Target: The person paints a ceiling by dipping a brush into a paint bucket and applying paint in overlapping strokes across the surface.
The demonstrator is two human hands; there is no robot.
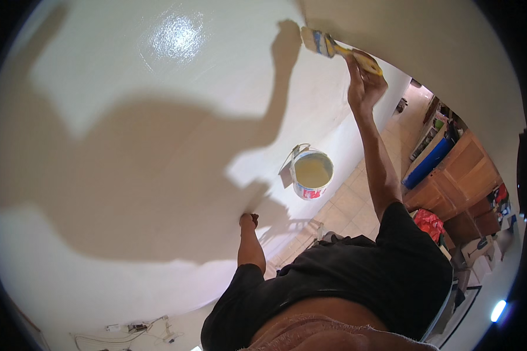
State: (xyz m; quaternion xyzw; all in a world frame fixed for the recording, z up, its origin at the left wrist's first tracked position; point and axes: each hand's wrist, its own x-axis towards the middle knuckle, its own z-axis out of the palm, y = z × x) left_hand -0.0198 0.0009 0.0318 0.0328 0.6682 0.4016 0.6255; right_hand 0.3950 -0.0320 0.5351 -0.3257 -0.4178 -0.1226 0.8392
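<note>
A person's right hand (366,85) grips a flat paintbrush (329,47) at the far edge of a white wall (234,58), where an unsteady stroke could smear the adjoining surface (416,29), while the left hand (249,220), its fingers unreadable, is near the wall.

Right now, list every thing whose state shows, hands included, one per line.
Wall: shiny in one bright patch.
Paintbrush: held, bristles near the wall's edge.
Right hand: closed on the paintbrush handle.
Left hand: curled by the wall; whether it holds anything is unclear.
Bucket: open, partly filled with yellowish liquid.
Red plastic: crumpled.
Light: lit.
</note>
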